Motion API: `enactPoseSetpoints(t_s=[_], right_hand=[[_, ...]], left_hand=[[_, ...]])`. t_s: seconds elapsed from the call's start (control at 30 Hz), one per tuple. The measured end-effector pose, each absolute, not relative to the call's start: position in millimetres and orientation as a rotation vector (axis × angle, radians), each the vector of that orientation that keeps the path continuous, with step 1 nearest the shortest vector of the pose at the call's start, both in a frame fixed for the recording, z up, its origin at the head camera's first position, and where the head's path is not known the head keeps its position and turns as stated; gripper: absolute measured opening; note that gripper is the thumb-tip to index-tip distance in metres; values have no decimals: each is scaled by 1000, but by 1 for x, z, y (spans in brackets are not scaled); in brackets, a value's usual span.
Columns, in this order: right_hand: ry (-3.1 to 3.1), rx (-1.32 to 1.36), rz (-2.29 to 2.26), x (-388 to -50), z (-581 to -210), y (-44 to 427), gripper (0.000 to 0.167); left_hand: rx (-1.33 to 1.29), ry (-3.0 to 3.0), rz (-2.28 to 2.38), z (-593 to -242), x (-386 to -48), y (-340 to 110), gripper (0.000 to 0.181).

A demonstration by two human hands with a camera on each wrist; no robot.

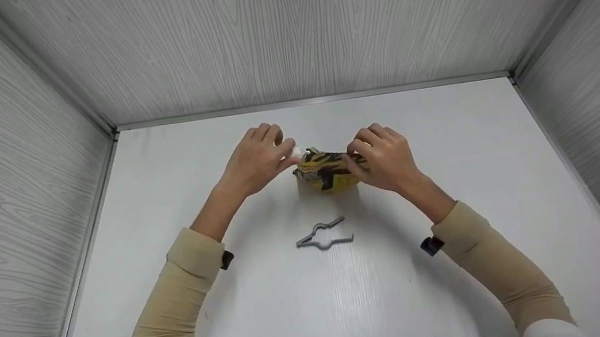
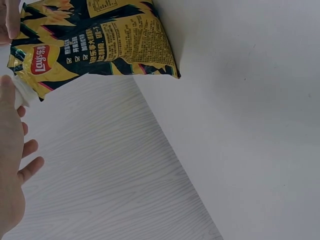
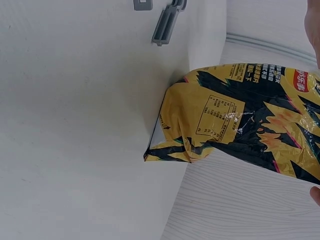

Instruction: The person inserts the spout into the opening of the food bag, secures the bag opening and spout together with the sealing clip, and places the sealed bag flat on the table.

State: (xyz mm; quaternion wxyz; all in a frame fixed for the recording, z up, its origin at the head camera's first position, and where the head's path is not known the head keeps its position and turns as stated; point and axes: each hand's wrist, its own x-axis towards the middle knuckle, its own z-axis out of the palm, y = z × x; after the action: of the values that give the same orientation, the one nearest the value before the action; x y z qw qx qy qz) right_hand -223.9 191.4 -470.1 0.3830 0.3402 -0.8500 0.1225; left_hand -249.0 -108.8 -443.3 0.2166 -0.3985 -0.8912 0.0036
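Observation:
A yellow-and-black Lay's chip bag stands upright on the white table, its printed side showing in the left wrist view. My right hand grips its upper right edge, fingers behind and thumb in front. Beside the bag's upper left corner, my left hand pinches a small white object between thumb and finger. What this white object is, I cannot tell; the fingers cover part of it. Nearer to me lies a grey plastic clip, its two arms spread apart. Part of that clip also shows at the top of the right wrist view.
White tabletop surrounds the bag and clip. Grey wood-grain panels rise at the back, on the left and on the right.

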Motion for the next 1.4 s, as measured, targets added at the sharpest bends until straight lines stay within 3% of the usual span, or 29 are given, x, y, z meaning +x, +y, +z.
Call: enactPoseSetpoints(t_s=[1.4], right_hand=[[-2136, 881, 289, -223, -471, 193, 16]], left_hand=[[-1156, -2393, 307, -431, -239, -104, 39]])
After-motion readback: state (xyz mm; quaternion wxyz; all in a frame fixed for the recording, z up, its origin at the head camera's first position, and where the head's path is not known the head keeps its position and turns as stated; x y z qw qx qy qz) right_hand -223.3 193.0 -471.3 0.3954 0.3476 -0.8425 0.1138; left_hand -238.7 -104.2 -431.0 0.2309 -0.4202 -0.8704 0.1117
